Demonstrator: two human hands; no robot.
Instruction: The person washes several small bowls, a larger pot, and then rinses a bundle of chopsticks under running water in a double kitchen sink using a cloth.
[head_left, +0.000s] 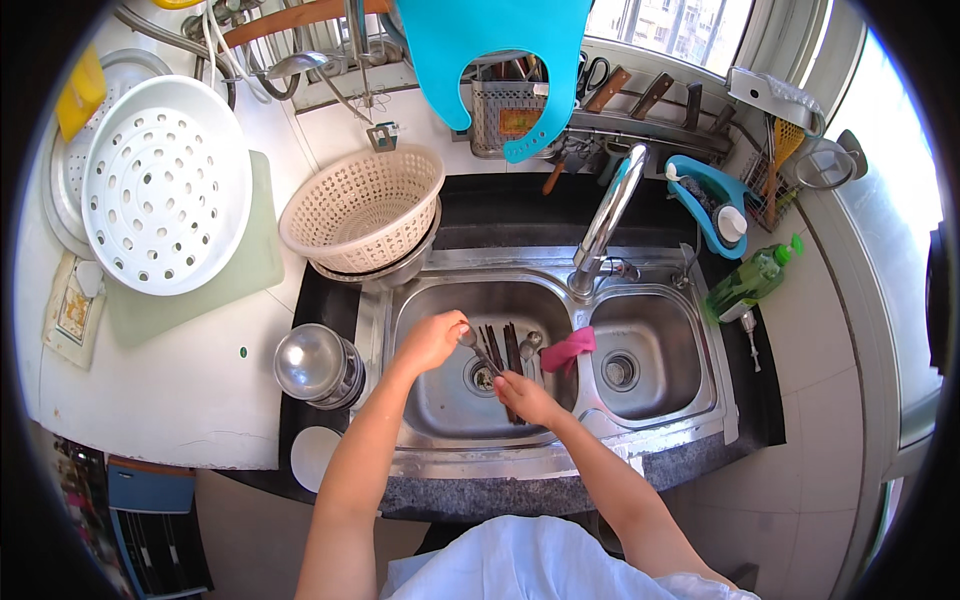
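Note:
Over the large left basin of a stainless steel sink (442, 420), both my hands hold one metal spoon (484, 355). My left hand (433, 342) grips its bowl end, and my right hand (526, 397) holds the handle. Beneath them, dark chopsticks (514, 352) and another metal spoon (531, 343) lie in the basin near the drain. A pink cloth (568, 349) hangs over the divider, right of the chopsticks.
A chrome faucet (609, 217) rises behind the divider. Stacked metal bowls (311, 364) and a white round dish (315, 457) stand left. A beige plastic basket (360, 210) sits behind left. A green soap bottle (750, 281) and blue caddy (705, 206) are at right.

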